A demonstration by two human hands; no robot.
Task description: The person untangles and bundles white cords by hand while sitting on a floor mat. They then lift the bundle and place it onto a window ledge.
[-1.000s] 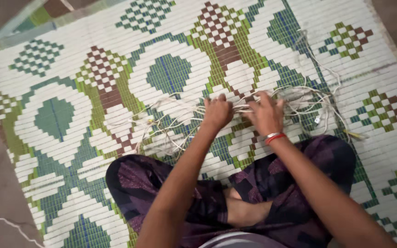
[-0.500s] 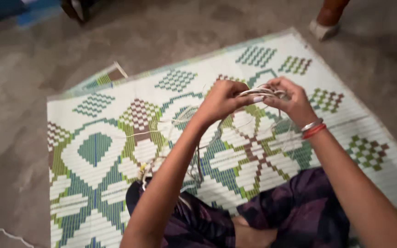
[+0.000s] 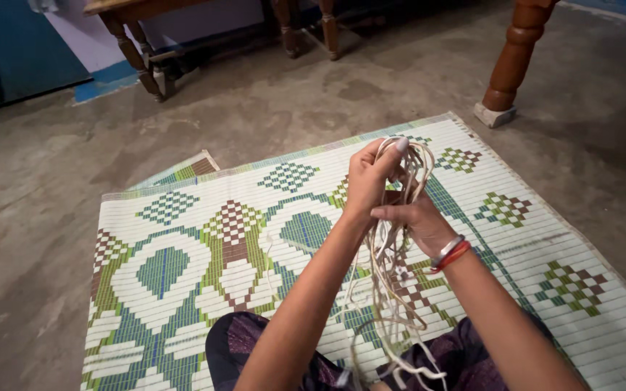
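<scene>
Hands: two, both mine, raised together above my lap. My left hand (image 3: 368, 176) is clamped round the top of the bundle of white cords (image 3: 393, 253), thumb up over the loop. My right hand (image 3: 416, 219) sits just below it, touching the same strands; its fingers lie behind the cords, so I cannot tell how firmly it grips.

Cords: one bundle, many pale strands looped over at the top and hanging down between my forearms to my lap. The single strands cannot be counted; they overlap and blur. Loose ends trail at the bottom edge, partly cut off.

Bangles (image 3: 449, 253): two on my right wrist, one silver, one red.

Mat (image 3: 204, 246): one, woven, white with green, blue and brown patterns, spread on the grey floor (image 3: 52, 181). Its far left corner is folded over; its near edge is out of view.

Legs in dark purple cloth (image 3: 240, 344): crossed on the mat, mostly hidden by my arms.

Furniture: one turned brown wooden leg (image 3: 512, 61) on a pale block at upper right; further wooden legs (image 3: 139, 54) at upper left, tops cut off, number uncertain.
</scene>
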